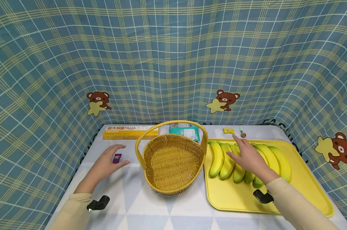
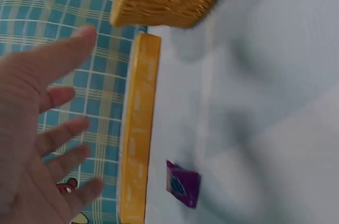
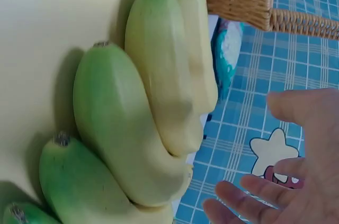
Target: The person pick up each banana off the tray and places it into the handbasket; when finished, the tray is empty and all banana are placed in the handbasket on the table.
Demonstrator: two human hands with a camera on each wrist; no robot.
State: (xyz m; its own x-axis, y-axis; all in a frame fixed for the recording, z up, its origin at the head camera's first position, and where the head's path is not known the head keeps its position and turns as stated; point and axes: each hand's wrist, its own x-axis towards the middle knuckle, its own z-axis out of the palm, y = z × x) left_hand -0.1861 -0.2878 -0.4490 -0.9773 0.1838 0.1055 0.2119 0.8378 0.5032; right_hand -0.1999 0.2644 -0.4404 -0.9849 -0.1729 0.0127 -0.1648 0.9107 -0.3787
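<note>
A brown wicker basket (image 1: 173, 169) with a tall arched handle stands at the middle of the table, its inside bare. To its left, my left hand (image 1: 104, 163) hovers with thumb and fingers spread, holding nothing. A small purple wrapped packet (image 2: 183, 186) lies on the table beyond that hand. On the right, several yellow bananas (image 1: 227, 163) with greenish ends lie side by side on a yellow tray (image 1: 228, 199). Over them my right hand (image 1: 249, 157) is held with fingers apart and nothing in its grasp, hiding part of the middle bananas.
A yellow pasta box (image 1: 124, 133) lies at the back left. Behind the basket are teal-and-white packets (image 1: 186, 132), partly hidden by it. A small yellow packet (image 1: 228, 131) and a small green-and-red item (image 1: 242, 133) lie behind the tray. Plaid cloth (image 1: 173, 64) encloses the table.
</note>
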